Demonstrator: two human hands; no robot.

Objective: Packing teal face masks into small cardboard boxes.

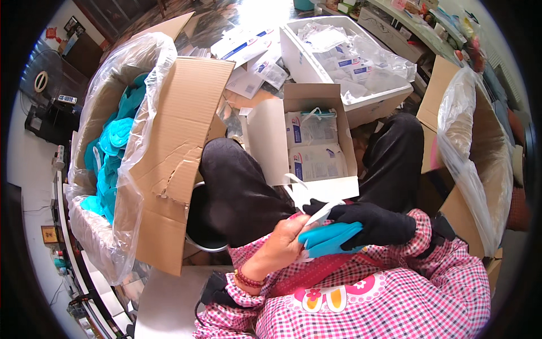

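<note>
Black fan [41, 81] at far left of my head feed, near the white wall. Right of it, big cardboard carton [169, 130], clear plastic liner [158, 51] folded over its walls. Turquoise pieces [116, 135] heaped inside, soft and crumpled; I can't count them from here. Wide outer flap hangs down toward the left knee [234, 166], black trousers. Round container [212, 248] with a pale rim sits between flap and knee, mostly hidden.

Farther out, white-and-blue packets [243, 48] lie loose in an overlapping pile.

Left grip [282, 243]: bare, red bead bracelet [248, 279] at the wrist. I read thumb and fingers as pinched on a white strip [320, 214] and the near end of the folded turquoise piece [330, 237]. That piece is in the lap, in front of the checked top [395, 299], between both hands.

Small open carton [312, 91] stands between the knees, just beyond the hands. Two groups of packets [318, 164] inside, one behind the other.

Right grip [378, 223]: black glove, fingers wrapped over the other end of the same piece.

Behind, white foam box [375, 107] full of clear bags and packets. Right knee [398, 141] in front of it. Far right, second lined carton [440, 90]; can't see its contents.
</note>
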